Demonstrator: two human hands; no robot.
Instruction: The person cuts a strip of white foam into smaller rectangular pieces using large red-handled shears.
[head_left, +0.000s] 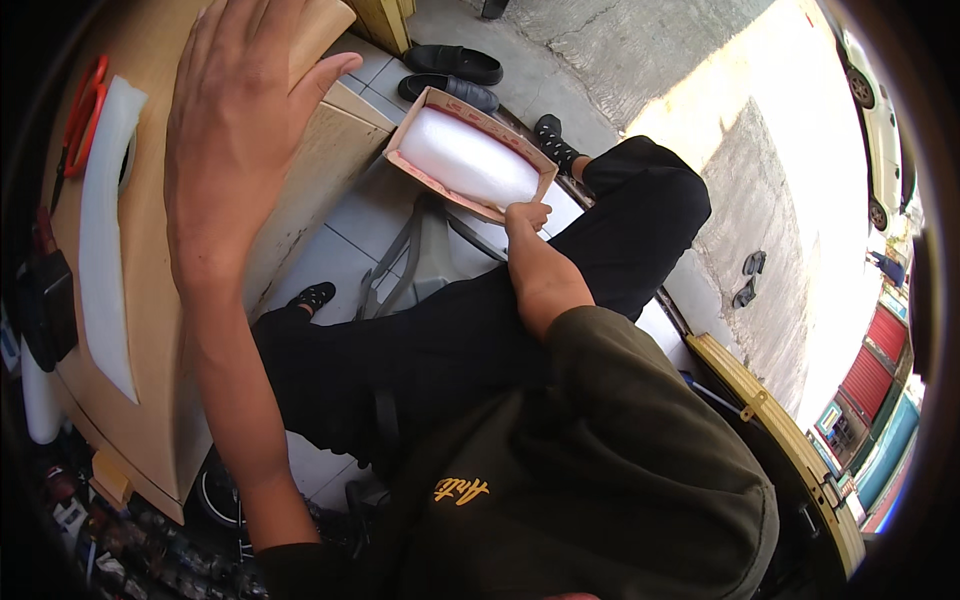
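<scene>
Right of the left hand (235,150), the box (488,131) has its long axis far-left to near-right; the right hand (528,214), nearer, pinches its near-right end. Whether the left grips anything is unclear.

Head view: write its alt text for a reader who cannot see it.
A person's right hand grips one corner of an open cardboard box holding a white padded bundle, beside a wooden table. The open left hand is over the table, near a white foam-like strip and red-handled scissors.
</scene>
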